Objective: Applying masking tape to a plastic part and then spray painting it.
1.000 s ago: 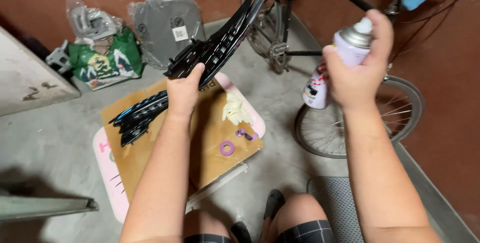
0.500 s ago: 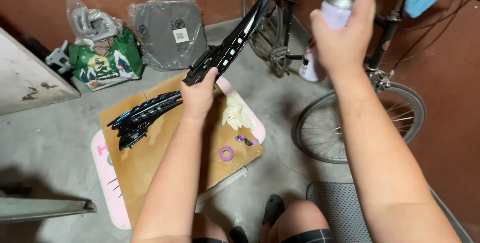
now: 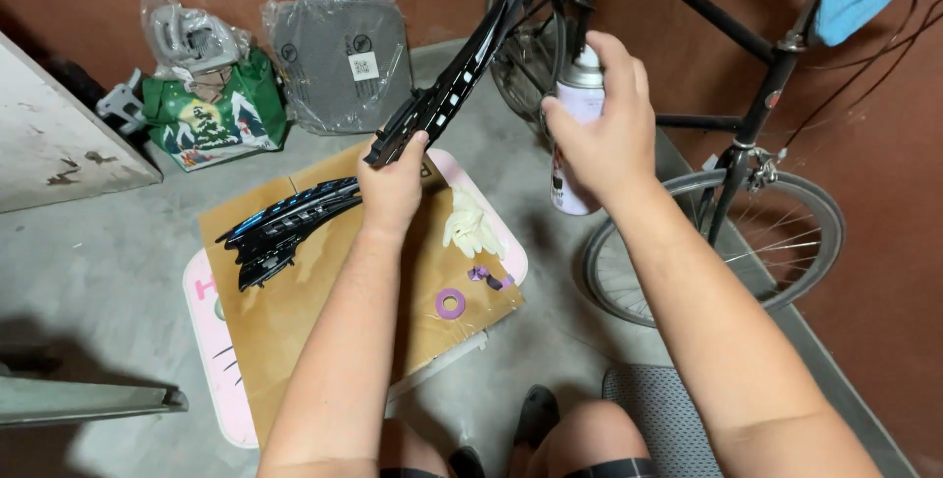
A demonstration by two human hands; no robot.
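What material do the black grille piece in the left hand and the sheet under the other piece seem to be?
Grille piece: probably glossy black plastic; thin slotted bars catch light. Sheet: likely brown cardboard; matte, with a straight cut edge. Left hand grips the piece's lower end.

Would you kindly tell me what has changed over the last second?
The right hand carried the spray can leftward, closer to the black slotted trim piece gripped in the left hand. Both grips are unchanged. The second black trim piece, the cardboard, the glove and the bicycle stayed put.
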